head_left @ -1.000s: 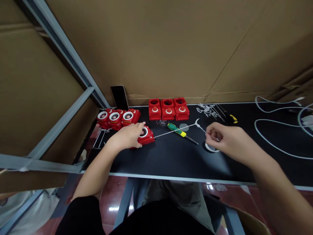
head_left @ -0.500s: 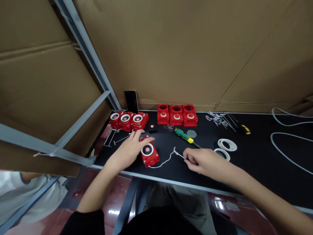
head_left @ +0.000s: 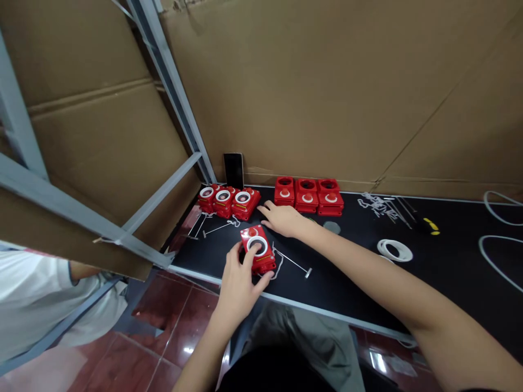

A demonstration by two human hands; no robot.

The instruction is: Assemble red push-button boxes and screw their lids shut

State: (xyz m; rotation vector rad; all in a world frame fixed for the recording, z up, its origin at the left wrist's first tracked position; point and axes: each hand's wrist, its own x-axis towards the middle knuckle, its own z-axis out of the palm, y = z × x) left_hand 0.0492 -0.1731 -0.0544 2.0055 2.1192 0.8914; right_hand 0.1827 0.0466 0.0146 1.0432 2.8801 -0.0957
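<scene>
My left hand (head_left: 241,280) grips a red box with a white ring on top (head_left: 258,249) near the front edge of the black table (head_left: 351,294), thumb against its right side. My right hand (head_left: 283,218) reaches across to the left behind that box, fingers stretched flat on the table, close to a row of three ringed red boxes (head_left: 227,197). A white tie with a thin metal pin (head_left: 293,262) lies loose just right of the held box.
Three open red boxes (head_left: 308,194) stand at the back, and a phone (head_left: 233,170) leans on the cardboard wall. Further right are white rings (head_left: 394,250), a pile of white ties (head_left: 372,204), a yellow-black screwdriver (head_left: 425,222) and white cable (head_left: 496,256). Another person's white sleeve (head_left: 32,294) shows at left.
My right hand let go of the white tie and moved left to behind the box. My left hand shifted to the box's near side and gripped it, now closer to the table edge.
</scene>
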